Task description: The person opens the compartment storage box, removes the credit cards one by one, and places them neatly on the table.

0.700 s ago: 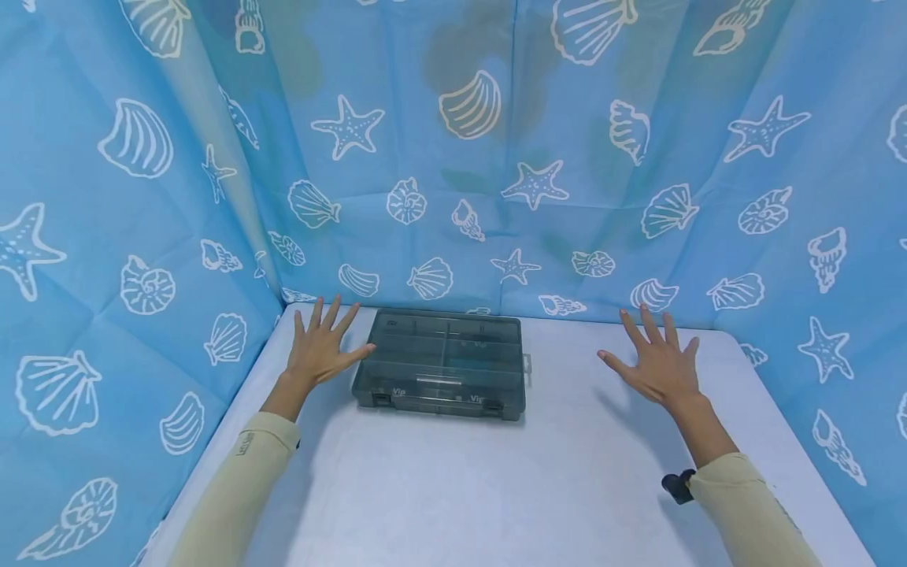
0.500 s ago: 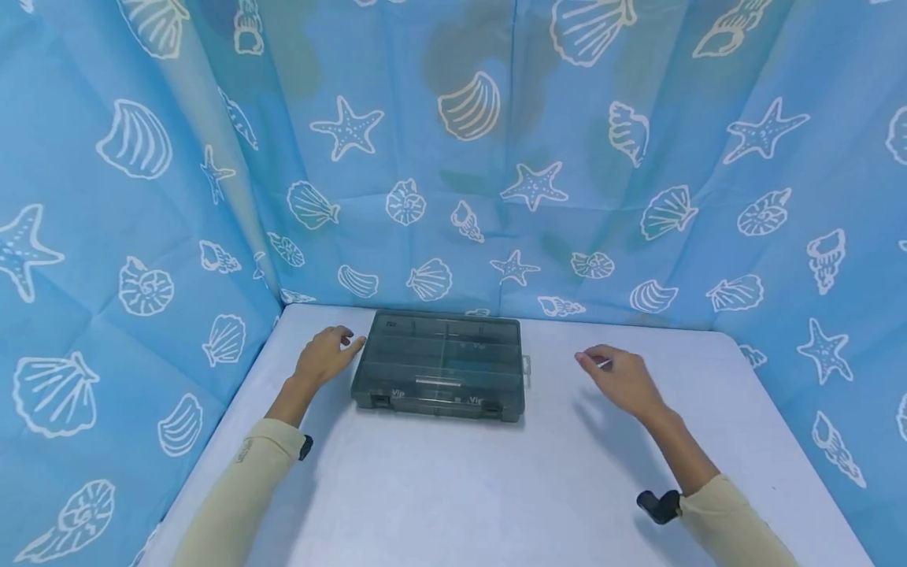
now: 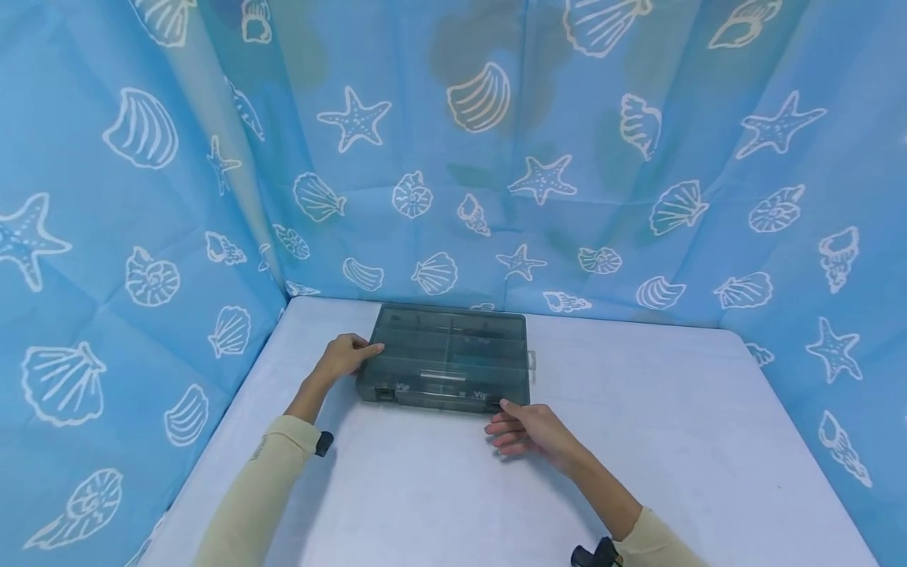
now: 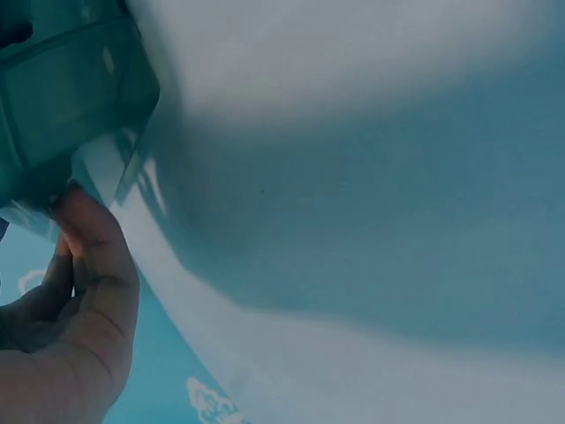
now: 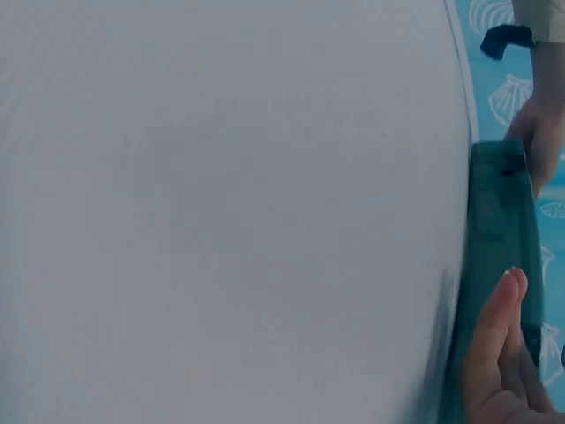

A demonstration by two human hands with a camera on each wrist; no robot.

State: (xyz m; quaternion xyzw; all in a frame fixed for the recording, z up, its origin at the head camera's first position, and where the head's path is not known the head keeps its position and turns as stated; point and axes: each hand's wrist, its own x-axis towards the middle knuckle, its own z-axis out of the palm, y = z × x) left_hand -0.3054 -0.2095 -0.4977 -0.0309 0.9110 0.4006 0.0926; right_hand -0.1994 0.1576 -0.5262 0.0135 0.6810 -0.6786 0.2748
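Box sits on the counter, left hand gripping its left end, right hand loose at its front-right corner. Looks like the grabbing stage; next probably needs a right-side grip too.

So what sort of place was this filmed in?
Probably a makeshift recording booth: blue seashell-print curtains hang behind and on both sides of a white table, and a small dark device shows at each wrist.

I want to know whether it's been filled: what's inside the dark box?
Through the tinted lid of the box, crossing dividers show. I make out no loose items, but the tint could hide small ones, and the left hand covers a bit at the left.
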